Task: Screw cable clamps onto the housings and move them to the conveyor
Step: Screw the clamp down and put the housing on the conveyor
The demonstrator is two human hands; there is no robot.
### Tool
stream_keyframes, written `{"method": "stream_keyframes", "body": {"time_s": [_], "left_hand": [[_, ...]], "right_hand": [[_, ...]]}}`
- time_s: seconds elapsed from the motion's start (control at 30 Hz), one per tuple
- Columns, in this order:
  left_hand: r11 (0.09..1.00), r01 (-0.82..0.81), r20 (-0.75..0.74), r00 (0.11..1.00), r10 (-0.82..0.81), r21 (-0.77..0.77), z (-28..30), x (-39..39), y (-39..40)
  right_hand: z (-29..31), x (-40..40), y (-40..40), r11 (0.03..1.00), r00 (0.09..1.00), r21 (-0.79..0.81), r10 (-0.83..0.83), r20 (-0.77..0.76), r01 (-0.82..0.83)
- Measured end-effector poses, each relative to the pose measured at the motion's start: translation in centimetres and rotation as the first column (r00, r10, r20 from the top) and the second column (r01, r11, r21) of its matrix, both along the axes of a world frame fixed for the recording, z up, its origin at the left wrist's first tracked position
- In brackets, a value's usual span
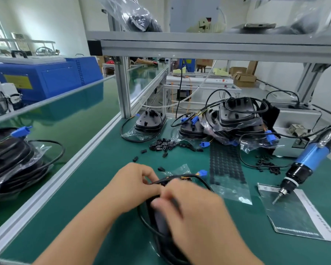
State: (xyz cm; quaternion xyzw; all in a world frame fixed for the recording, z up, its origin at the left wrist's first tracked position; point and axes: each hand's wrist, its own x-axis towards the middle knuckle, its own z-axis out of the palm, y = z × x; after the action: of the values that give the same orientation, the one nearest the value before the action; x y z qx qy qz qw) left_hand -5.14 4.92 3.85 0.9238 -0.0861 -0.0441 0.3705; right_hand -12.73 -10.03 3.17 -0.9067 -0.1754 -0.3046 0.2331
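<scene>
A black housing (pixel 161 222) lies on the green mat right in front of me, mostly covered by my hands. My left hand (pixel 136 186) pinches its black cable (pixel 180 176) near the top. My right hand (pixel 195 211), blurred, rests over the housing with its fingers closed at the same spot; what they hold is hidden. The cable ends in a blue connector (pixel 202 173). Small black cable clamps (pixel 161 145) lie scattered farther back. A blue electric screwdriver (pixel 306 161) hangs at the right, tip down.
More bagged housings stand at the back: one (pixel 148 123) left, a pile (pixel 235 119) right. The conveyor (pixel 65 123) runs along the left, carrying bagged housings (pixel 11 161). A sheet of black pads (pixel 225 165), screws (pixel 268 166), a grey box (pixel 296 119) and a bagged paper (pixel 302 215) sit right.
</scene>
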Motion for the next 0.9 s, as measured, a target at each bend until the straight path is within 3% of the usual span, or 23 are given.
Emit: {"method": "stream_keyframes", "body": {"time_s": [0.07,0.17,0.27,0.33,0.47,0.63,0.73,0.9], "left_hand": [[0.979,-0.148,-0.045,0.989,0.143,-0.136,-1.4,-0.5,0.3],[0.968,-0.249,-0.106,0.964,0.245,-0.027,-2.9,-1.1,0.8],[0.936,-0.28,-0.283,0.935,0.215,-0.215,-3.2,-2.1,0.9],[0.845,-0.357,-0.351,0.91,0.22,-0.397,-3.2,-2.7,0.6],[0.679,-0.43,-0.448,0.879,0.165,-0.595,-2.7,-3.5,0.1],[0.541,-0.405,-0.373,0.912,0.173,-0.737,-2.4,-4.2,3.0],[0.394,-0.425,-0.331,0.899,0.286,-0.815,-2.0,-5.0,6.2],[0.231,-0.444,-0.281,0.814,0.509,-0.866,-0.9,-6.8,12.1]], "right_hand": [[0.0,1.7,-2.3,0.988,0.978,0.033,-0.146,-0.148,0.153],[-1.1,4.1,-5.5,0.964,0.904,-0.073,-0.266,-0.336,0.256],[-2.1,5.7,-6.0,0.989,0.817,0.006,-0.12,-0.563,0.149],[-2.8,6.1,-5.6,0.985,0.785,0.115,-0.027,-0.618,0.125],[-3.1,6.6,-3.8,0.929,0.84,0.334,0.047,-0.541,0.163],[-1.5,7.8,0.5,0.896,0.888,0.439,0.149,-0.436,0.065],[-0.8,9.0,4.5,0.842,0.846,0.531,0.349,-0.403,-0.094],[-0.8,10.1,11.5,0.7,0.7,0.648,0.623,-0.349,-0.3]]}}
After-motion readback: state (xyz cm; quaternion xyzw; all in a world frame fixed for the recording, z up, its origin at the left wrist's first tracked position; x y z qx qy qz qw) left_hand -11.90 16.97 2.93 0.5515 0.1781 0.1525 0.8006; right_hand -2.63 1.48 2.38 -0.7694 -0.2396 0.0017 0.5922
